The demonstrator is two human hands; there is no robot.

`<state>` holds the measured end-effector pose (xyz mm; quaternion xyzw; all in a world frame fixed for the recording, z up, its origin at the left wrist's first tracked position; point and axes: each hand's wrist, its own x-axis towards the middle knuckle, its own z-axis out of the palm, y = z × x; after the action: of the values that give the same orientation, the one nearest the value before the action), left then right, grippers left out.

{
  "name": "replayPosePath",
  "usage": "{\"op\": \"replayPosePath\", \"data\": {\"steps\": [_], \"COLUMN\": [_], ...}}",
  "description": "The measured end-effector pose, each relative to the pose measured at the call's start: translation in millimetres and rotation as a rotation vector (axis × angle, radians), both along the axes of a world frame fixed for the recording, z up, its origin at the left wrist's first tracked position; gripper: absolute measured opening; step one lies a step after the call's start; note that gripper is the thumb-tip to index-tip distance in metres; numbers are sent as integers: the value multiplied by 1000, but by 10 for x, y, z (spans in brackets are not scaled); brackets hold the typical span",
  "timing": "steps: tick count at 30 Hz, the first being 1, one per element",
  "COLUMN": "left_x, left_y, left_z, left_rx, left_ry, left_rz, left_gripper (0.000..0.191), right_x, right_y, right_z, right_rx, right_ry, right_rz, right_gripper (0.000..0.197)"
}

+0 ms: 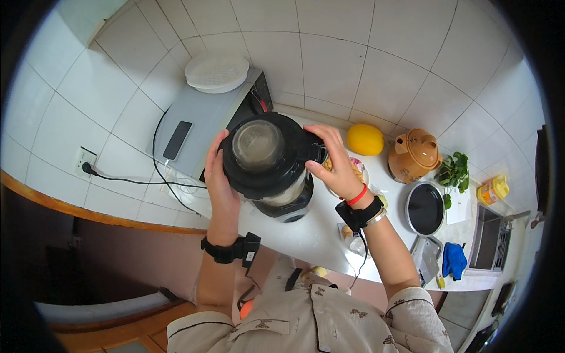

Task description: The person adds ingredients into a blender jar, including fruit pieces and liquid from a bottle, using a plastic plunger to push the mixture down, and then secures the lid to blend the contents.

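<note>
A blender jug with a black lid (207, 185) and a clear round cap stands upright on its dark base (289, 212) on the white counter. My left hand (220, 185) lies against the left side of the lid, fingers along its rim. My right hand (333, 161) is at the jug's black handle on the right, thumb and fingers around its top. Both hands together hold the lidded jug. The lid and my hands hide part of the jug's wall and its contents. Just behind my right hand, a plate of food (364, 172) is partly covered.
A microwave oven (198, 106) bears a smartphone (178, 140) and white plastic baskets (216, 73). A black cord runs to the wall socket (87, 161). Rightward are a yellow melon (365, 139), a brown clay pot (415, 154), a dark round pan (425, 208), a plant (453, 172) and a blue cloth (453, 260).
</note>
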<state>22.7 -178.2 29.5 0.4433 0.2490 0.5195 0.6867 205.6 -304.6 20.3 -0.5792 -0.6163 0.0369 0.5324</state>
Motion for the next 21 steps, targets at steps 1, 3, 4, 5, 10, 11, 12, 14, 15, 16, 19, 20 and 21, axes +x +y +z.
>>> {"op": "replayPosePath", "data": {"steps": [1,3,4,5,10,11,12,14,15,16,19,20,21], "left_x": [-4,-13,-21,-32,-13,-30,-39,-32,-41,-68,-106,-94,-89], "left_y": [-9,-24,-27,-31,-85,-82,-83,-98,-95,-71,-71,-75,-76], "left_z": [7,18,11,5,2,-14,-31,-6,4,-17,8,20,44], "left_rx": [-4,40,36,29,16,14,9,6,4,34,72,36,36], "left_ry": [0,4,3,-1,22,20,19,33,58,94,134,127,124], "left_rz": [2,-30,-31,-25,7,2,-2,-5,6,13,-9,-12,-19], "left_gripper": [32,34,34,34,34,34,33,33,33,33,33,33,33], "right_x": [-9,-24,-26,-22,49,52,40,22,-14,-66,-212,-201,-187], "right_y": [7,22,35,40,-5,-7,-10,-28,-26,0,113,193,273], "right_z": [-8,-21,-27,-27,-14,-16,-22,26,101,225,552,621,676], "right_rx": [13,23,51,80,36,42,46,22,14,18,-315,-417,-515], "right_ry": [71,142,145,148,44,40,44,23,6,-1,-70,-129,-189], "right_rz": [16,31,32,33,49,65,72,46,11,9,-208,-248,-287], "right_gripper": [55,54,50,46,35,33,33,30,27,27,22,22,23]}}
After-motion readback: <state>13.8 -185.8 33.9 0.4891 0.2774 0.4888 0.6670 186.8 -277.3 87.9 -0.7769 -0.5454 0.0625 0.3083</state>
